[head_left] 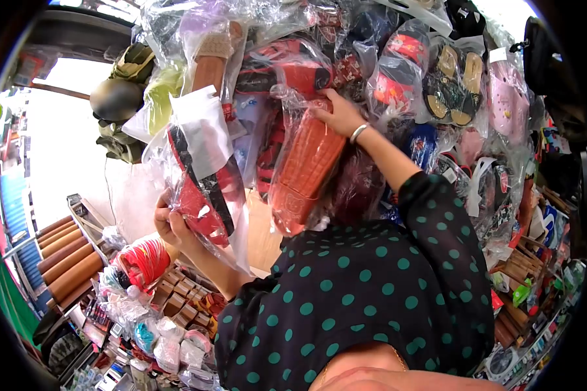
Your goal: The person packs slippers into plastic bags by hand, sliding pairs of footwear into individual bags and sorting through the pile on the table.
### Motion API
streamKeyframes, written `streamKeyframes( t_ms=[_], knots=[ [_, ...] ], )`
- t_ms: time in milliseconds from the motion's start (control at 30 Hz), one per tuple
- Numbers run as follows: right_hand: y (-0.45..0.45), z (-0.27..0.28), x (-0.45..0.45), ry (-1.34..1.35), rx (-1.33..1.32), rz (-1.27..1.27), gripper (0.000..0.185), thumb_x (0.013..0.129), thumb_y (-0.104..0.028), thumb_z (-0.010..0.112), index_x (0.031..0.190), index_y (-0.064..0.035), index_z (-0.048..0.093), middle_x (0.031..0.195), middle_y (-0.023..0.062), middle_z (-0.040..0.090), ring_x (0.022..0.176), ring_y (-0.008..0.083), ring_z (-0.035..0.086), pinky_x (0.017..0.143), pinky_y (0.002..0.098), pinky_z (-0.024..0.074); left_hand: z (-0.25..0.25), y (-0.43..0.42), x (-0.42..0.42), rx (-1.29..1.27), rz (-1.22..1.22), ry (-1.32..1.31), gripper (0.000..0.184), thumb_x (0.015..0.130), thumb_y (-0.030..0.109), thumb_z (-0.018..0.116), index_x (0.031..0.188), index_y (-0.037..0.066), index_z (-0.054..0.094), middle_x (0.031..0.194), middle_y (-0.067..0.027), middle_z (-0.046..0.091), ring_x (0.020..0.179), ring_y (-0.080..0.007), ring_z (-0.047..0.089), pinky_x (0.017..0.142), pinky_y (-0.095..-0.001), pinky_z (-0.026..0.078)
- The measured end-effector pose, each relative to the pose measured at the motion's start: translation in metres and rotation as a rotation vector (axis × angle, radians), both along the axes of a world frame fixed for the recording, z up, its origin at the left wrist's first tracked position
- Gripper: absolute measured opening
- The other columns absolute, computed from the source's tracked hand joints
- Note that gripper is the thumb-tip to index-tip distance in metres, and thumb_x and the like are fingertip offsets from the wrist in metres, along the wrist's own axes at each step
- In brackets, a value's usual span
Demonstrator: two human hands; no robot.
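Observation:
Held up at the left is a clear bag with red and black footwear point(199, 195) and a white sheet inside. My left hand point(171, 218) has its fingers closed on the lower left edge of this bag. An orange-brown ribbed item in clear plastic point(310, 163) lies near the middle. My right hand point(336, 114) is at its top end, thumb and fingers bent around the plastic there. Just above that hand is another bag of red and black footwear point(300, 68). Dark red wrapped footwear point(359, 186) lies right of the orange-brown item.
Bagged sandals point(453, 81) and pink clogs point(507, 101) are at the upper right. Rolled brown material point(72, 260) and a red twine spool point(143, 260) stand at the left. Small packets point(166, 345) fill the lower left. A person in camouflage point(120, 104) is at the upper left.

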State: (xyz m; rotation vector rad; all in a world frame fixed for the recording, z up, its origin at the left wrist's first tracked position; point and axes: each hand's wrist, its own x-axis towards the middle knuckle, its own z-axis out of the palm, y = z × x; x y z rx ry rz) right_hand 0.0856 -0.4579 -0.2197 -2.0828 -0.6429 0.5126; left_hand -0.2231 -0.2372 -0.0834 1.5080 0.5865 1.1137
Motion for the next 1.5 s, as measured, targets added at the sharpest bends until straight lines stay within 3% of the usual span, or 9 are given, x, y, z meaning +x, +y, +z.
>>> streamKeyframes(
  t_ms=[400,500,633,800,900,933,1100,1233,1500],
  knots=[
    [-0.125,0.038,0.035,0.675,0.168,0.055,0.045,0.085,-0.026,0.064,0.121,-0.0013,0.052,0.111,0.0056,0.059,0.097,0.0137,0.057,0.088,0.0278,0.0460,0.010,-0.016,-0.004,0.017,0.069,0.045,0.021,0.081,0.016,0.059,0.073,0.003,0.045,0.110,-0.0201,0.057,0.096,-0.0219,0.055,0.087,-0.0348,0.044],
    [-0.174,-0.013,0.048,0.954,0.603,-0.021,0.043,0.088,-0.023,0.061,0.123,-0.0009,0.050,0.113,0.0068,0.059,0.103,0.0158,0.057,0.089,0.0298,0.0470,0.007,-0.016,0.003,0.123,0.048,0.105,0.021,0.082,0.016,0.060,0.074,0.003,0.046,0.110,-0.0193,0.058,0.095,-0.0205,0.055,0.088,-0.0345,0.043],
    [-0.102,0.060,0.026,0.637,0.570,0.068,0.038,0.090,-0.024,0.056,0.120,-0.0004,0.054,0.111,0.0067,0.061,0.100,0.0149,0.059,0.087,0.0287,0.0485,0.005,-0.022,0.028,0.158,0.005,0.114,0.023,0.081,0.015,0.060,0.070,0.004,0.044,0.110,-0.0200,0.058,0.094,-0.0195,0.053,0.088,-0.0333,0.040],
    [-0.025,0.047,-0.003,1.402,0.839,-0.196,0.044,0.093,-0.036,0.051,0.120,-0.0008,0.052,0.114,0.0102,0.060,0.099,0.0194,0.059,0.091,0.0367,0.0451,-0.001,-0.023,0.045,-0.013,-0.072,0.030,0.018,0.081,0.012,0.059,0.071,0.002,0.047,0.111,-0.0203,0.058,0.095,-0.0193,0.054,0.087,-0.0326,0.042],
    [-0.021,-0.010,-0.007,1.182,0.797,-0.561,0.048,0.094,-0.036,0.047,0.122,0.0031,0.049,0.115,0.0114,0.059,0.099,0.0257,0.058,0.089,0.0374,0.0430,-0.021,-0.036,0.067,0.157,-0.026,0.156,0.014,0.077,0.001,0.055,0.067,0.002,0.045,0.109,-0.0201,0.061,0.093,-0.0197,0.055,0.087,-0.0329,0.041],
    [-0.030,-0.077,-0.005,0.565,0.425,-0.256,0.044,0.092,-0.026,0.048,0.125,0.0019,0.046,0.118,0.0176,0.056,0.099,0.0343,0.058,0.088,0.0381,0.0437,-0.028,-0.037,0.070,0.164,-0.054,0.162,0.014,0.077,0.001,0.055,0.067,0.002,0.045,0.110,-0.0202,0.061,0.093,-0.0201,0.055,0.089,-0.0331,0.040],
    [-0.030,-0.042,-0.035,-0.012,-0.192,0.067,0.061,0.078,-0.023,0.062,0.132,-0.0091,0.039,0.121,0.0273,0.051,0.105,0.0451,0.051,0.092,0.0434,0.0432,-0.025,-0.046,0.069,0.202,-0.112,0.179,0.015,0.078,0.001,0.056,0.068,0.003,0.045,0.111,-0.0199,0.060,0.097,-0.0205,0.055,0.091,-0.0330,0.039],
    [-0.027,-0.078,-0.027,-0.034,0.017,0.037,0.077,0.071,-0.023,0.067,0.136,-0.0078,0.029,0.118,0.0288,0.050,0.113,0.0457,0.045,0.095,0.0456,0.0404,-0.010,-0.041,0.064,0.210,-0.088,0.129,0.016,0.075,-0.002,0.056,0.067,0.003,0.043,0.108,-0.0201,0.060,0.101,-0.0242,0.055,0.093,-0.0352,0.038],
    [-0.137,0.132,-0.047,-0.194,0.220,-0.201,0.058,0.068,-0.009,0.060,0.125,-0.0041,0.049,0.119,0.0162,0.057,0.110,0.0302,0.056,0.095,0.0351,0.0423,0.024,-0.068,0.072,0.262,-0.135,0.052,0.015,0.069,-0.002,0.051,0.066,0.003,0.038,0.101,-0.0207,0.060,0.104,-0.0320,0.054,0.094,-0.0428,0.038]
  ],
)
